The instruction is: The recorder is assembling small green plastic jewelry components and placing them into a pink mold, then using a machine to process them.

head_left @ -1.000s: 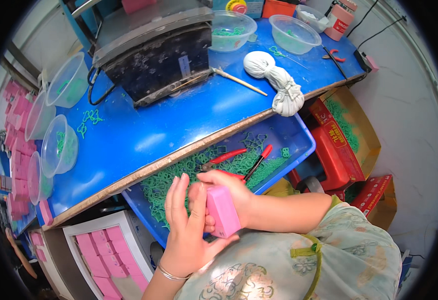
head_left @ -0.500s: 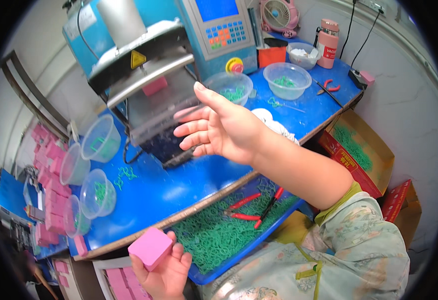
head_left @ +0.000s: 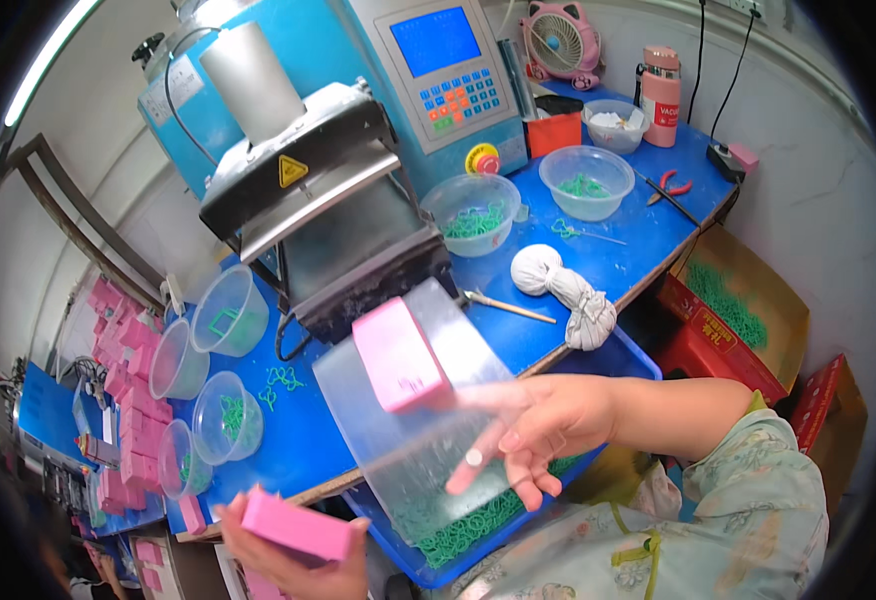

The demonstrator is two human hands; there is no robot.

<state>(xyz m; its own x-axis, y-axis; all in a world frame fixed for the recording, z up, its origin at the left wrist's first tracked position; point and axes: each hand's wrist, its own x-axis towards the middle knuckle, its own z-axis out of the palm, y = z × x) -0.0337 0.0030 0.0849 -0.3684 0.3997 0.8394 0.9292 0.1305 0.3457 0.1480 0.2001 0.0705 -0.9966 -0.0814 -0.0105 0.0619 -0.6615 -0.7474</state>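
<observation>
My left hand [head_left: 288,550], low in the picture, is closed around a pink rectangular block [head_left: 298,526]. Over the table's front edge juts a clear plastic slide plate [head_left: 358,385], out from the blue press. A second pink block [head_left: 400,352] lies on it, with small dark marks on its near end. My right hand [head_left: 538,430] is at the plate's right side, fingers spread and partly blurred. One pale finger reaches the near end of that block; whether it touches cannot be told. A small white round spot [head_left: 474,457] shows beside another finger.
The blue press [head_left: 308,190] stands behind. Clear bowls [head_left: 228,415] of green pieces sit left, others [head_left: 473,215] right. A wooden-handled tool [head_left: 513,307] and white cloth bundle [head_left: 563,295] lie nearby. A blue bin [head_left: 608,355] of green pieces stands below the table edge.
The clear plate has come out of the press toward me, bringing the pink block into the open. My right hand has moved down and toward me. The left-hand block has turned.
</observation>
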